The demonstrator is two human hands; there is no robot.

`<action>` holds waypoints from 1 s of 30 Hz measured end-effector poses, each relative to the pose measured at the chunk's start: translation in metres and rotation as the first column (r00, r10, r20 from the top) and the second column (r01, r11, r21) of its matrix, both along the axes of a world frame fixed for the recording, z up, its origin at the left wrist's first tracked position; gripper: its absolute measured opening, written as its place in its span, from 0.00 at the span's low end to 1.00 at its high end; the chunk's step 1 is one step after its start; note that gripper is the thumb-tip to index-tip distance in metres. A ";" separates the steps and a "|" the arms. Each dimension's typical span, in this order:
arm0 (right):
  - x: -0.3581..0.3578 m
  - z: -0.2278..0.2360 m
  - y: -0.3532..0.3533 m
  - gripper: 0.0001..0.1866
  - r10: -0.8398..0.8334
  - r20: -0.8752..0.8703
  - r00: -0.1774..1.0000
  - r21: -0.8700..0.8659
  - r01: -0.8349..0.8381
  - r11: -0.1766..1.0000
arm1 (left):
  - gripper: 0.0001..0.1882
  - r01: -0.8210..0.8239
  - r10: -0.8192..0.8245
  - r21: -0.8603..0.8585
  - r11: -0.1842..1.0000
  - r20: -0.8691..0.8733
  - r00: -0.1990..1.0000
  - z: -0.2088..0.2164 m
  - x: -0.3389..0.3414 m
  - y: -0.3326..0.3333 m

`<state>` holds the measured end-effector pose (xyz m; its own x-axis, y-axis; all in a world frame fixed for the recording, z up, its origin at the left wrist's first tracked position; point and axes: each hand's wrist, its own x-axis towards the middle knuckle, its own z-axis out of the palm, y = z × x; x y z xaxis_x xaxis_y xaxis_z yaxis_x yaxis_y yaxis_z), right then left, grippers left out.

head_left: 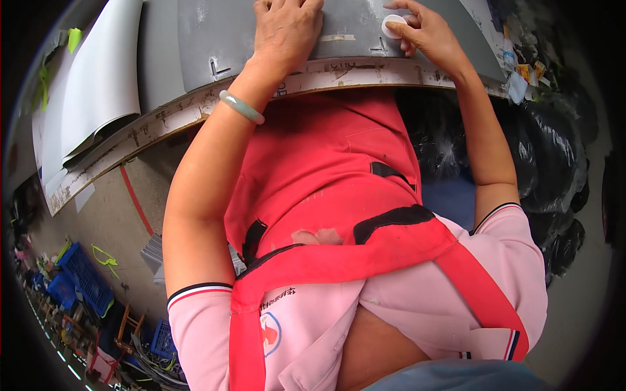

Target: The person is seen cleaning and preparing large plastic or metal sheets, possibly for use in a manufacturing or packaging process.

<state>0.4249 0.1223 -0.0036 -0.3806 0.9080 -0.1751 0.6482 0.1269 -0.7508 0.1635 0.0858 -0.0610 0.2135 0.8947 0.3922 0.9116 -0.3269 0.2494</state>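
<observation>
My right hand (433, 38) pinches a small white round disc (394, 27) between thumb and fingers, just above the grey board near its front edge. What the disc is made for does not show. My left hand (287, 34) rests on the same grey board (218, 36), left of the disc; its fingertips run off the top of the view, so what they touch is hidden. A pale green bangle circles my left wrist. Dark L-shaped corner marks (218, 67) are on the board by the front edge.
A large curled white sheet (104, 72) lies at the table's left. The worn white table edge (166, 120) runs close to my red apron. Black plastic bags (548, 150) stand at the right, with small packages (525, 73) above them. Blue crates (88, 277) sit on the floor at lower left.
</observation>
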 end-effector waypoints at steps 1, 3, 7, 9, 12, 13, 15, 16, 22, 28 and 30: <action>-0.006 0.002 0.008 0.14 0.001 -0.002 1.000 0.021 -0.001 1.000 | 0.11 0.011 -0.011 0.104 0.994 -0.003 1.000 -0.005 -0.006 0.000; -0.018 -0.004 0.032 0.10 -0.054 -0.032 0.998 0.042 0.055 0.998 | 0.11 0.007 -0.007 0.088 0.996 0.003 1.000 -0.011 -0.006 -0.001; -0.030 -0.024 0.086 0.12 -0.045 0.071 0.996 0.276 0.023 0.961 | 0.18 -0.035 0.034 0.030 0.999 0.023 0.999 -0.019 -0.002 -0.006; -0.033 -0.034 0.110 0.12 -0.038 0.130 0.991 0.441 -0.024 0.897 | 0.20 -0.052 0.052 0.010 0.999 0.011 0.999 -0.018 0.001 -0.006; -0.034 -0.042 0.140 0.11 0.055 0.178 0.982 0.613 -0.155 0.775 | 0.20 -0.042 0.042 -0.023 0.999 0.002 0.999 -0.018 0.002 -0.005; -0.034 -0.045 0.149 0.11 0.054 0.180 0.982 0.615 -0.155 0.773 | 0.20 -0.041 0.041 -0.017 0.999 -0.004 0.999 -0.018 0.003 -0.004; -0.038 -0.049 0.161 0.10 0.064 0.257 0.964 0.665 -0.224 0.713 | 0.20 -0.040 0.040 -0.017 0.999 -0.003 0.999 -0.018 0.003 -0.003; -0.042 -0.050 0.163 0.10 0.068 0.258 0.964 0.662 -0.227 0.714 | 0.20 -0.044 0.044 -0.020 0.999 -0.002 0.999 -0.018 0.003 -0.002; -0.060 -0.037 0.160 0.09 0.172 0.278 0.945 0.631 -0.314 0.709 | 0.21 -0.052 0.053 -0.035 0.998 0.011 0.999 -0.017 -0.001 -0.003; -0.056 -0.025 0.147 0.08 -0.139 0.040 0.989 0.244 0.125 0.962 | 0.20 -0.058 0.059 -0.050 0.997 0.025 0.998 -0.018 0.001 -0.003; -0.059 -0.025 0.140 0.07 -0.237 -0.069 0.969 0.215 0.246 0.945 | 0.20 -0.059 0.060 -0.047 0.997 0.027 0.998 -0.018 0.000 -0.003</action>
<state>0.3659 0.2626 -0.0284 -0.1477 0.9877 0.0508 0.6484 0.1355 -0.7491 0.1639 0.0830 -0.0794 0.1489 0.9227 0.3556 0.9215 -0.2599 0.2885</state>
